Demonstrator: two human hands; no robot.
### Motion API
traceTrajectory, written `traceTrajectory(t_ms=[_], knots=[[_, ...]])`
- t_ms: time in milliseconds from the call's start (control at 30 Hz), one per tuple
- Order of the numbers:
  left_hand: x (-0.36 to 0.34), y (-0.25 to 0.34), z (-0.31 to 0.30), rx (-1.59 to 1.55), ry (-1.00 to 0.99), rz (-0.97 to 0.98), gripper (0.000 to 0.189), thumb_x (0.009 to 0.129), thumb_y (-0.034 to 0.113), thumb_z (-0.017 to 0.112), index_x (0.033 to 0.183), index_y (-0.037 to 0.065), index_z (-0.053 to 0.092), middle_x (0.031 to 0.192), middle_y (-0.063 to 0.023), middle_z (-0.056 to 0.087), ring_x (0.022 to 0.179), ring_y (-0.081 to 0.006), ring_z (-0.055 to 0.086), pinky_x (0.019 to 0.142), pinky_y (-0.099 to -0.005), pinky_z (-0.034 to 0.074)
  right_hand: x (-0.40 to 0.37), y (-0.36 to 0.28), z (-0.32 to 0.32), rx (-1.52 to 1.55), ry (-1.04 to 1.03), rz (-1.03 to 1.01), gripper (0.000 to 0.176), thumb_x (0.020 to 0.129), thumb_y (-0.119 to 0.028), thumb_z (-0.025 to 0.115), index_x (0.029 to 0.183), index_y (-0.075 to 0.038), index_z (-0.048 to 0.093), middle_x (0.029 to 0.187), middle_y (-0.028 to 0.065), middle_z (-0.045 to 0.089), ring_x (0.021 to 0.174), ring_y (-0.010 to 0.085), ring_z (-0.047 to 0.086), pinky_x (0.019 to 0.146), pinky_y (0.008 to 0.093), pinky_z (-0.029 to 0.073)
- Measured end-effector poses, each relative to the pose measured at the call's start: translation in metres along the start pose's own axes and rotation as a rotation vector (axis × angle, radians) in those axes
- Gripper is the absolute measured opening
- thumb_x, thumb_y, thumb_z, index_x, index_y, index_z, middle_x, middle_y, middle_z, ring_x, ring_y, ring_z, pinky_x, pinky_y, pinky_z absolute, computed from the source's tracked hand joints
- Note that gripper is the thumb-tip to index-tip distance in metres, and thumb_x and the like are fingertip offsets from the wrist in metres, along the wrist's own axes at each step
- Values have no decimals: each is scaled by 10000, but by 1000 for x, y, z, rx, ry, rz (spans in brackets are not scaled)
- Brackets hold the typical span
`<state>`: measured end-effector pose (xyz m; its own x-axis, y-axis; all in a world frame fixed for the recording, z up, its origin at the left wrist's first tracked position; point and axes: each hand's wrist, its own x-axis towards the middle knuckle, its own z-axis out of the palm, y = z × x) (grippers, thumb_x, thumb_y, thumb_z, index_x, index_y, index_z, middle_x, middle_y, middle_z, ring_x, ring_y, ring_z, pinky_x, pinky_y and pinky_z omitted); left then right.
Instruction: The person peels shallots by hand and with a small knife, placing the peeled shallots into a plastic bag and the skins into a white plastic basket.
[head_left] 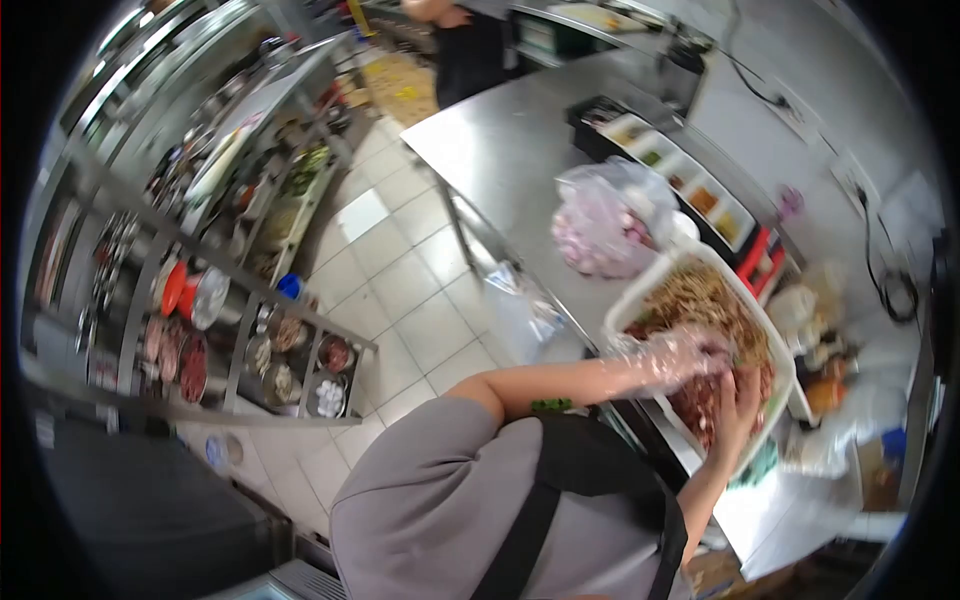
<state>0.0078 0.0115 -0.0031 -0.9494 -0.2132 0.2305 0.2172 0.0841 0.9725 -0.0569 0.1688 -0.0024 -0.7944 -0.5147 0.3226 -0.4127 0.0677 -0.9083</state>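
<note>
The white tub (645,281) lies at the right of the scene, its long axis running from far left to near right; pale brown shreds (700,292) fill its far part and glistening reddish pieces (694,412) its near part. The left hand (682,358), in clear plastic, lies nearer the shreds; the right hand (738,402) is bare, fingers bent toward the left. Whether either grips anything cannot be told.

Left hand (695,357) and right hand (738,400) over white tub (783,362)
</note>
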Motion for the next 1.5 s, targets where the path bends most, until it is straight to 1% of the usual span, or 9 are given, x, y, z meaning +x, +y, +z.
traceTrajectory(t_ms=[300, 367, 500, 667, 1067, 1167, 1267, 1433, 1500], knots=[[11, -7, 2, -166, -267, -198, 260, 862, 206, 575, 1015, -2, 603, 948, -64, 622, 866, -162, 594, 810, -297, 472, -4, -30, -9, -178, 8, 10, 125, 862, -81, 590, 853, -36, 474, 718, 0, 476, 660, 108, 462, 613, 246, 397], [5, 6, 9, -616, -260, -312, 308, 850, 171, 602, 1097, -8, 568, 985, -64, 611, 925, -175, 593, 859, -321, 477, -6, -33, -14, 114, -23, 128, 145, 878, -109, 585, 842, -41, 462, 680, 4, 475, 603, 95, 453, 553, 238, 379], [8, 1, 14, -746, -337, -329, 322, 877, 118, 564, 1178, 10, 534, 1044, -65, 585, 934, -177, 590, 867, -316, 487, -7, -38, -29, 730, -122, 434, 163, 896, -125, 575, 824, -61, 443, 652, -2, 472, 565, 37, 421, 484, 183, 323], [6, -5, 26, -731, -95, -332, 320, 846, 86, 617, 1153, 20, 556, 1007, -46, 594, 904, -141, 586, 819, -272, 492, -7, -20, 1, 243, 164, 177, 165, 889, -132, 594, 860, -69, 445, 630, 13, 496, 434, 51, 386, 368, 198, 262], [5, 13, 17, -659, -22, -343, 300, 827, 31, 596, 1120, -13, 548, 1020, -98, 598, 874, -169, 602, 784, -267, 525, 6, -37, -17, 421, 32, 370, 199, 873, -177, 622, 828, -53, 472, 616, 16, 522, 416, 51, 399, 362, 208, 267], [8, 16, 12, -671, -39, -375, 336, 823, 37, 600, 1147, -21, 531, 1069, -115, 581, 926, -182, 591, 810, -240, 515, 12, -17, -29, 299, 130, 381, 212, 860, -184, 635, 876, -29, 491, 679, 36, 553, 515, 95, 487, 445, 227, 358], [13, 15, 10, -799, -65, -339, 267, 854, 31, 580, 1119, 4, 561, 1083, -102, 584, 924, -183, 592, 813, -248, 513, 9, -10, -33, -224, 247, 147, 307, 856, -211, 624, 1066, -10, 524, 868, 84, 589, 845, 192, 558, 781, 314, 435], [16, 5, 13, -894, -26, -284, 330, 851, 16, 578, 1175, 2, 520, 1075, -96, 572, 940, -196, 589, 847, -279, 512, -7, -52, -26, -53, -74, 200, 392, 870, -241, 591, 1205, -56, 506, 966, 132, 597, 890, 222, 574, 811, 330, 439], [15, 3, 15, -905, -80, -229, 353, 848, 12, 581, 1193, 4, 508, 1066, -91, 570, 950, -199, 585, 856, -291, 509, -9, -43, -14, -120, 6, -17, 393, 878, -204, 595, 1219, -35, 495, 1081, 117, 585, 1005, 197, 558, 880, 312, 417]])
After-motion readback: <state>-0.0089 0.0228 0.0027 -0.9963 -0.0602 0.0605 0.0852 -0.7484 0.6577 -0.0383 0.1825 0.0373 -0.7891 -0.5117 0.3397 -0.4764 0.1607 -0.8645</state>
